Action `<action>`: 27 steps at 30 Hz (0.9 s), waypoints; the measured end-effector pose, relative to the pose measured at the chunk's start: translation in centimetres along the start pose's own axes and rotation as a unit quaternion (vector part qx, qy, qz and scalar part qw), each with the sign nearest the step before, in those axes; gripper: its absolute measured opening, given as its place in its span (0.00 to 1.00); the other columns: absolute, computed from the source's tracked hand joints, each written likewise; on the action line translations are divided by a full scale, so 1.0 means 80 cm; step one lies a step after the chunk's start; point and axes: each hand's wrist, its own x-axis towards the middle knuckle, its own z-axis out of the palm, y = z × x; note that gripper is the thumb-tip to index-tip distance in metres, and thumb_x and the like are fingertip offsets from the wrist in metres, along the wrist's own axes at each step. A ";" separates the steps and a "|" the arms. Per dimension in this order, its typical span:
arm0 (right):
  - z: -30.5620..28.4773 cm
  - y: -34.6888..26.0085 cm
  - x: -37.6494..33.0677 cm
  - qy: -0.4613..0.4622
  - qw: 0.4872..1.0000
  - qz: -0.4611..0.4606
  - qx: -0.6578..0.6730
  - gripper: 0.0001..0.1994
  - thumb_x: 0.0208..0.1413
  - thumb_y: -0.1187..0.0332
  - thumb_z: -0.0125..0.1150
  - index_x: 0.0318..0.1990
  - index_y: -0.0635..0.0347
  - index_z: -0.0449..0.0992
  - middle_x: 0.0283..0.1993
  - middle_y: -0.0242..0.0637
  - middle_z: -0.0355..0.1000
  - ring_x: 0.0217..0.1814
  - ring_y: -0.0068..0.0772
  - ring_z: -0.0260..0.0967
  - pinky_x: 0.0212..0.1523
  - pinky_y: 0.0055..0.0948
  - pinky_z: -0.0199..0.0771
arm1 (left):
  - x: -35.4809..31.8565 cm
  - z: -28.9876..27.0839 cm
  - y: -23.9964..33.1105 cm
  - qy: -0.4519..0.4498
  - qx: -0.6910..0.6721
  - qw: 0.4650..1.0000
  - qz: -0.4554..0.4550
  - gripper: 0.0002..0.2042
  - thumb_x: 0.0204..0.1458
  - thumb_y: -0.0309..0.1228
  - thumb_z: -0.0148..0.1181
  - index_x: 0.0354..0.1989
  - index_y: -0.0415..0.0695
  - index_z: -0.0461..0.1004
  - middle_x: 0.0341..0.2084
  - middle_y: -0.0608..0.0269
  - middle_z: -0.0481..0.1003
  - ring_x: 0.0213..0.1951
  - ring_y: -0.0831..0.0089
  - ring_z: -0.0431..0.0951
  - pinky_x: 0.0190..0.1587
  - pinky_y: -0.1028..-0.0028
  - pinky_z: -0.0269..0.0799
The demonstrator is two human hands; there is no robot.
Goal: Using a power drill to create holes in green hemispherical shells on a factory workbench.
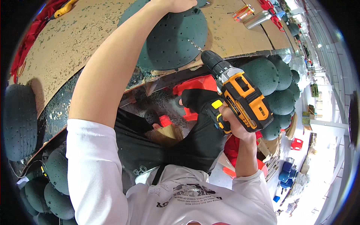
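— Where is the dome?
— The dark green foam dome (pixel 170 41) lies at the near edge of the workbench (pixel 71 41). My left hand (pixel 176 4) presses its top; fingers probably spread, partly hidden.
— And the drill?
— My right hand (pixel 234 122) is clenched around the yellow drill (pixel 240 93), bit touching the dome.

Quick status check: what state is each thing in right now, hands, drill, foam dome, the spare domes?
Left hand: pressing on the green foam dome.
Right hand: gripping the drill.
Drill: held, bit tip at the dome's surface.
Green foam dome: flat-side down on the workbench.
Spare domes: stacked at right.
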 end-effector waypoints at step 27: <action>-0.008 -0.058 0.085 -0.072 0.964 0.243 -0.076 0.20 0.48 0.73 0.71 0.51 0.63 0.75 0.41 0.38 0.78 0.44 0.30 0.77 0.51 0.30 0.75 | 0.025 0.048 -0.016 0.104 0.071 0.990 0.066 0.17 0.55 0.45 0.59 0.44 0.46 0.75 0.47 0.54 0.77 0.50 0.53 0.77 0.51 0.58 0.72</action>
